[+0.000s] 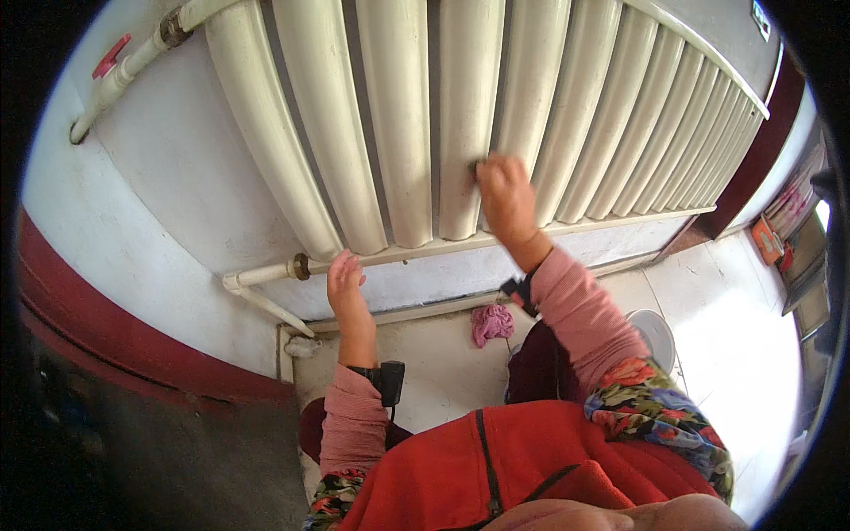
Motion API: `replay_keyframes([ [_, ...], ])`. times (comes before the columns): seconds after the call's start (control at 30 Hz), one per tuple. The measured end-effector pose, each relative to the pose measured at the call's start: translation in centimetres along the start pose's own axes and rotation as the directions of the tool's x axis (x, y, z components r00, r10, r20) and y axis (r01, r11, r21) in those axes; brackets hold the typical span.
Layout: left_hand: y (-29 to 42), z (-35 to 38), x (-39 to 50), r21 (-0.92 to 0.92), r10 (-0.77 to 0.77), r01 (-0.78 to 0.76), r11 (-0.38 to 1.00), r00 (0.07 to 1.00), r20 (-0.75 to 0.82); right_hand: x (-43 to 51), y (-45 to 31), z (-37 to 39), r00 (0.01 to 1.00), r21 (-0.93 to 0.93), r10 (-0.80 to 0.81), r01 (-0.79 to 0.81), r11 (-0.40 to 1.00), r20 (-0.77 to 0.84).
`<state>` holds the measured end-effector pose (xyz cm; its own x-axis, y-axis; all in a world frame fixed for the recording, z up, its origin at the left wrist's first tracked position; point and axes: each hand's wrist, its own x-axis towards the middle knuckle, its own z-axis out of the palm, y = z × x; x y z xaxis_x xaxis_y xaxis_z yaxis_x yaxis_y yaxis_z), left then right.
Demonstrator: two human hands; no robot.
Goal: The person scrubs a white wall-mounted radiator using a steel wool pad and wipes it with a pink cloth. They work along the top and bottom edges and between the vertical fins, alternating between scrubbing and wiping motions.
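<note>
A cream-coloured column radiator (402, 133) spans the wall before me. My right hand (508, 199) is closed around a small dark object (474, 169), too hidden and blurred to name, and presses it at a column near the radiator's middle. Lower on the left, my left hand (345, 279) is raised beside the radiator's bottom rail, with its fingertips near the foot of the first columns. Nothing shows in that hand, and its fingers are loosely bent. Both wrists wear dark straps with small black devices.
A crumpled pink cloth (492, 324) lies on the tiled floor below the radiator. A light bucket (652, 338) stands beside my right arm. Pipes with a red valve handle (111, 56) run at the left. An orange box (767, 240) is at the far right.
</note>
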<state>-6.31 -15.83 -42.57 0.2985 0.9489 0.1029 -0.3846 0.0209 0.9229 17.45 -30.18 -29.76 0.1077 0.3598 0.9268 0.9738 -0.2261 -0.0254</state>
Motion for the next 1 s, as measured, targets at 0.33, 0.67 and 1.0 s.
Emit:
replay_keyframes([
  [0.33, -1.0, 0.7, 0.7, 0.101, -0.039, 0.041, 0.994, 0.999, -0.016, 11.1, 1.6, -1.3, 0.966, -0.022, -0.123, 0.121, 0.992, -0.226],
  [0.67, -1.3, 0.3, 0.4, -0.003, -0.043, 0.043, 0.999, 0.999, 0.033, -4.7, -2.4, 0.9, 0.977, 0.059, -0.121, 0.113, 0.992, 0.173],
  [1.0, -0.7, -0.1, 0.9, 0.038, -0.065, 0.065, 0.997, 0.998, -0.007, 12.8, 1.3, -1.2, 0.966, -0.133, -0.242, 0.230, 0.964, -0.087],
])
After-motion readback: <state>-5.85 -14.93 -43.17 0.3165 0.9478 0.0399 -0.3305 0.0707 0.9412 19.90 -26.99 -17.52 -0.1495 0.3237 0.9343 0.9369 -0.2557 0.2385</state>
